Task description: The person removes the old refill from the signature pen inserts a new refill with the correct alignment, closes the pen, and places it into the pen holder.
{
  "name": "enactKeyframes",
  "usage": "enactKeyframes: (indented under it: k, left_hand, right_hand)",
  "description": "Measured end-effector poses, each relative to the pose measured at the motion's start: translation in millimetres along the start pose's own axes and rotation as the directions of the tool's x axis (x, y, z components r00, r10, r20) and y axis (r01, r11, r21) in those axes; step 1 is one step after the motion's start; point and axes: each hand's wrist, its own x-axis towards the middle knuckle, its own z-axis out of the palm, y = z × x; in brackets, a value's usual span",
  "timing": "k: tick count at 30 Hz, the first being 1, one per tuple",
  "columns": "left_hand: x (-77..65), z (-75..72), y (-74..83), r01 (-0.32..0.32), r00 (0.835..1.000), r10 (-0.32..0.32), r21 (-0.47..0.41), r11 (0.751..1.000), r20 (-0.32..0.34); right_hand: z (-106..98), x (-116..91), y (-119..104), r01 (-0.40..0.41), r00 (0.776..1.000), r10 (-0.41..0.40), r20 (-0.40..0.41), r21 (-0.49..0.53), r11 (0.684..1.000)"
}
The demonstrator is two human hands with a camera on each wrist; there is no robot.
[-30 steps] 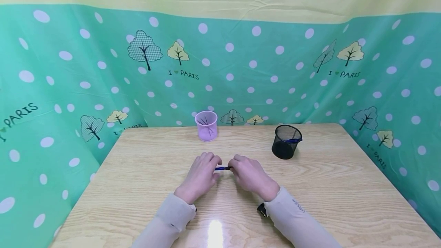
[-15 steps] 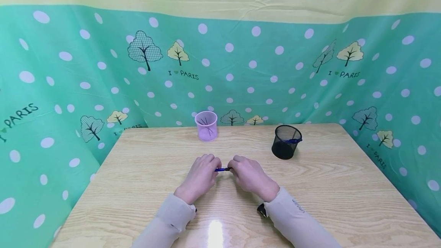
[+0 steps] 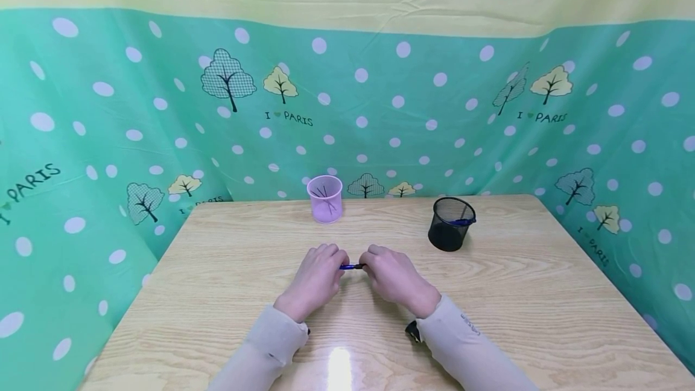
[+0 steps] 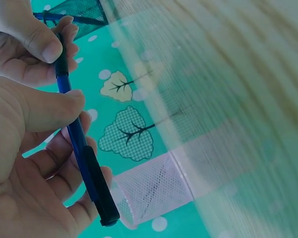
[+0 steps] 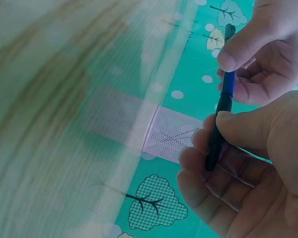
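A blue pen (image 3: pixel 352 267) with a black clip and a black grip section is held level between both hands over the table. My left hand (image 3: pixel 319 273) pinches its blue barrel between thumb and fingers, and the clip end (image 4: pixel 97 183) points out past those fingers in the left wrist view. On the other end, my right hand (image 3: pixel 392 273) pinches the black grip section, thumb on top. The right wrist view shows the pen's dark tapered end (image 5: pixel 213 156) lying along the right fingertips.
A purple mesh pen cup (image 3: pixel 326 201) holding several thin dark sticks stands at the back. To the right is a black mesh pen cup (image 3: pixel 447 231) with a blue pen leaning in it. A polka-dot curtain (image 3: pixel 347 95) surrounds the wooden table (image 3: pixel 217 276).
The left thumb and fingers have closed in on the pen's barrel. Both hands have dipped very slightly, and the cups have stayed put.
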Motion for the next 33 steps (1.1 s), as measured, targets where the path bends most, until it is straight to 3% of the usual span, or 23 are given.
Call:
enactKeyframes:
  k: [8, 19, 33]
  left_hand:
    - [0.3, -0.5, 1.0, 0.006, 1.0, -0.006, -0.015, 1.0, -0.009]
    - [-0.5, -2.3, 3.1, 0.022, 0.999, -0.022, -0.012, 1.0, 0.04]
    - [0.0, -0.7, 1.1, 0.024, 0.999, -0.025, -0.045, 0.999, -0.02]
  right_hand:
    - [-1.6, 0.2, -0.2, -0.009, 1.0, 0.009, -0.003, 0.007, 1.0]
    - [-3.4, 0.1, -0.5, -0.021, 1.0, 0.021, 0.005, 0.007, 1.0]
    - [-2.5, 0.3, -1.3, -0.016, 1.0, 0.015, 0.007, 0.014, 1.0]
